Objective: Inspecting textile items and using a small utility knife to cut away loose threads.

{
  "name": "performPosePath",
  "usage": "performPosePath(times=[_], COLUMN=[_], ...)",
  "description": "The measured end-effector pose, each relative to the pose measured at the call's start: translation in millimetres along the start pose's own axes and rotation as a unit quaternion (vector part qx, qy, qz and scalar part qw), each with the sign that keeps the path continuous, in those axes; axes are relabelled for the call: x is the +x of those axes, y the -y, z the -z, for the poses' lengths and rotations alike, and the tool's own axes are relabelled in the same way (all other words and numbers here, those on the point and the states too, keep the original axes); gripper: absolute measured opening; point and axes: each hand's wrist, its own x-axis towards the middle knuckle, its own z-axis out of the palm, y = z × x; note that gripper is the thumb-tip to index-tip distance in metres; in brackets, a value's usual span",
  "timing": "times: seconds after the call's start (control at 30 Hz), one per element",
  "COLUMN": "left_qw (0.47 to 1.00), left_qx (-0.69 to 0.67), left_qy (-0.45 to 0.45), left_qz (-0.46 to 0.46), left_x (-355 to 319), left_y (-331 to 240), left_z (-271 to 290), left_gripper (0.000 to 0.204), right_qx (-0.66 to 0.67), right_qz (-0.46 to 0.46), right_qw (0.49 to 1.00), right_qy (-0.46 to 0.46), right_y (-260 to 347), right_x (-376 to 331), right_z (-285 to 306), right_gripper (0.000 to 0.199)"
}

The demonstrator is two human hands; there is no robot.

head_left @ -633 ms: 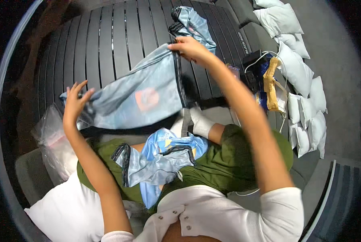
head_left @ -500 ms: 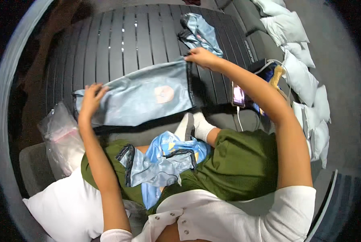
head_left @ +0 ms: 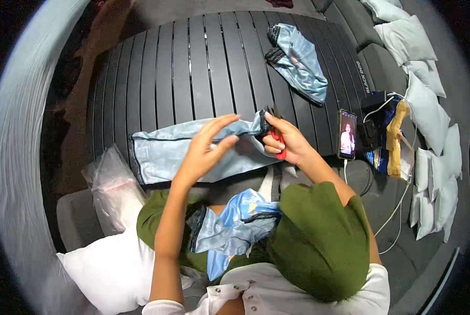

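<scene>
A light blue sleeve-shaped garment (head_left: pixel 166 149) with black trim lies flat on the black slatted table (head_left: pixel 203 68). My left hand (head_left: pixel 208 144) hovers open over its middle, fingers spread. At the garment's dark cuff end (head_left: pixel 262 123), my right hand (head_left: pixel 286 140) grips a red-handled tool, seemingly small scissors (head_left: pixel 278 144). Several more light blue garments (head_left: pixel 235 223) sit bunched in my lap on green trousers.
Another folded blue garment (head_left: pixel 298 60) lies at the table's far right. A phone (head_left: pixel 347 134) with a lit screen rests at the right edge, with cables and a blue-and-tan bundle (head_left: pixel 395 136) beside it. Clear plastic bag (head_left: pixel 111 184) and white pillow (head_left: pixel 106 268) at left; pale packets (head_left: pixel 429 110) at right.
The garment has been laid lower and flat near the table's front edge. My right hand came down to its cuff end. My left hand let go and lifted over its middle.
</scene>
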Motion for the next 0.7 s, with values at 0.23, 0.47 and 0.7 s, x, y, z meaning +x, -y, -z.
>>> performPosePath(times=[0.23, 0.47, 0.7], left_qw=[0.952, 0.959, 0.965], left_qx=[-0.114, -0.123, 0.251], left_qy=[0.092, 0.141, 0.034], left_qz=[0.269, 0.214, 0.07], left_x=[24.2, 23.9, -14.0], left_y=[-13.4, -32.0, 46.1], left_z=[-24.8, -26.0, 34.1], left_gripper=[0.038, 0.028, 0.049], right_qx=[-0.129, -0.124, -0.164], right_qz=[0.048, 0.108, 0.153], right_qw=[0.99, 0.983, 0.964], right_qy=[-0.018, -0.084, -0.144], right_y=[14.6, 11.9, 11.9], right_x=[-25.4, -45.1, -44.1], right_z=[-19.5, -17.7, -11.1], right_gripper=[0.026, 0.027, 0.026])
